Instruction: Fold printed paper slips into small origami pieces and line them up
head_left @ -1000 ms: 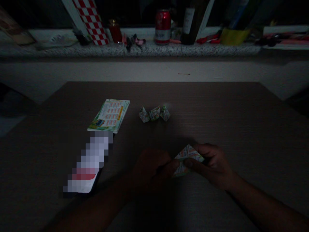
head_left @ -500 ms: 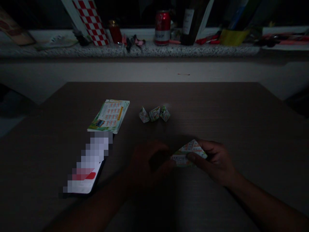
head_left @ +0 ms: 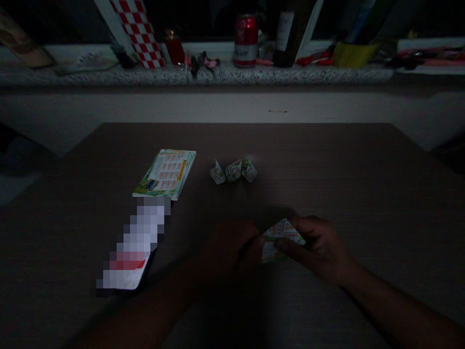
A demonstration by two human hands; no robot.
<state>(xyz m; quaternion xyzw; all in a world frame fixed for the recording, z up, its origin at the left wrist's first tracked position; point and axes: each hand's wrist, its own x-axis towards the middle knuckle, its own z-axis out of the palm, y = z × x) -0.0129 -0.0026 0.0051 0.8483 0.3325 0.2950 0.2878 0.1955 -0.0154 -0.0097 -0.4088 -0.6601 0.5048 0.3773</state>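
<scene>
A partly folded printed paper [head_left: 285,228] with a pointed top is held just above the table, between my two hands. My right hand [head_left: 323,249] grips its right side, thumb lying across the front and fingers behind. At its left edge my left hand [head_left: 230,247] is closed, thumb and fingers pinching the paper. Shadow hides most of the left fingers. Beyond the hands stand three small folded paper pieces [head_left: 233,170] in a row. To the left lies a stack of printed calendar sheets [head_left: 167,172].
A phone [head_left: 129,279] with a lit, partly blurred screen lies below the stack, near my left forearm. Behind the wooden table [head_left: 327,160], a stone windowsill [head_left: 225,75] carries a red can [head_left: 246,41], a dark bottle [head_left: 285,39], a checkered box [head_left: 140,34] and a yellow container [head_left: 354,54].
The paper has shifted slightly left and down, along with my right hand. My left fingers have closed together on its left edge. The other things on the table stay put.
</scene>
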